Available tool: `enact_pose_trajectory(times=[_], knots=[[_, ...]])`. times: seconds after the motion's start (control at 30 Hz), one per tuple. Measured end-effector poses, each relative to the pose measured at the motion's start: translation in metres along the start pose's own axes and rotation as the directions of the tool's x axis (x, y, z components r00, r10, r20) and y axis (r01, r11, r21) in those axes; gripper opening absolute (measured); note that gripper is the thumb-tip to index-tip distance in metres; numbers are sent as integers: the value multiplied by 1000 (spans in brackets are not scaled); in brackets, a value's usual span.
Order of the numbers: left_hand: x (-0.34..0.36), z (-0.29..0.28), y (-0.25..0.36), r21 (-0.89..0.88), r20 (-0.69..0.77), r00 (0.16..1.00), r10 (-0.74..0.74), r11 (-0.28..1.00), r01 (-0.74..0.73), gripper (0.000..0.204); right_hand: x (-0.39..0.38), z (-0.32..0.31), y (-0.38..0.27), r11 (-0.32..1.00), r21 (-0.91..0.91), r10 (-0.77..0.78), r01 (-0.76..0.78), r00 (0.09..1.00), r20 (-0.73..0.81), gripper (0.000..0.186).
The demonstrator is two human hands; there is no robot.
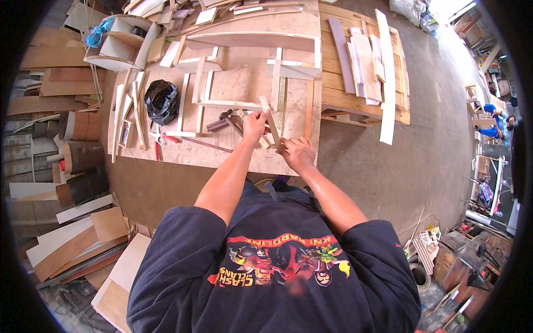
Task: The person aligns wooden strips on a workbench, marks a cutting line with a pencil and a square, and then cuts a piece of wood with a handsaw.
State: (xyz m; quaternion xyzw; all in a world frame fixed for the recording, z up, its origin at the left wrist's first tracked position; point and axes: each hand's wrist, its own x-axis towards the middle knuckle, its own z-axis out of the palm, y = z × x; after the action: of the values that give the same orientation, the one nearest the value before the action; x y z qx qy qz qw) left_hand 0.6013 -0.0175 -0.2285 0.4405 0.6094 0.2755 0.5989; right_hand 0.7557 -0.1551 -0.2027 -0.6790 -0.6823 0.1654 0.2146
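Observation:
My left hand (254, 126) and my right hand (298, 153) both grip a short, narrow wooden strip (271, 121) that tilts upward over the plywood worktable (219, 155). The left hand holds it near the middle, the right hand near its lower end by the table's front edge. A hammer (221, 119) lies just left of my left hand. Thin wooden slats (284, 102) forming a frame lie flat on the table beyond my hands.
A black plastic bag (161, 101) sits left on the table, with red-handled pliers (157, 137) below it. Boards (385, 72) are stacked on a pallet to the right. Plywood offcuts (66, 244) and rolls lie at left. People in blue (492, 114) are far right.

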Motion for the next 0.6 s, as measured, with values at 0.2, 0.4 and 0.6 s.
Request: enact_pose_trajectory(times=[0.2, 0.4, 0.6], knots=[[-2, -1, 3, -4, 23, 1000, -3, 1000, 3, 45, -1, 1, 3, 1000, -18, -18, 17, 1000, -26, 37], [-3, 0, 5, 14, 20, 1000, -2, 1000, 2, 47, -1, 1, 4, 999, -27, -17, 17, 1000, -16, 37], [-3, 0, 4, 6, 17, 1000, 2, 1000, -2, 48, -1, 0, 2, 999, -28, -20, 20, 1000, -16, 37]])
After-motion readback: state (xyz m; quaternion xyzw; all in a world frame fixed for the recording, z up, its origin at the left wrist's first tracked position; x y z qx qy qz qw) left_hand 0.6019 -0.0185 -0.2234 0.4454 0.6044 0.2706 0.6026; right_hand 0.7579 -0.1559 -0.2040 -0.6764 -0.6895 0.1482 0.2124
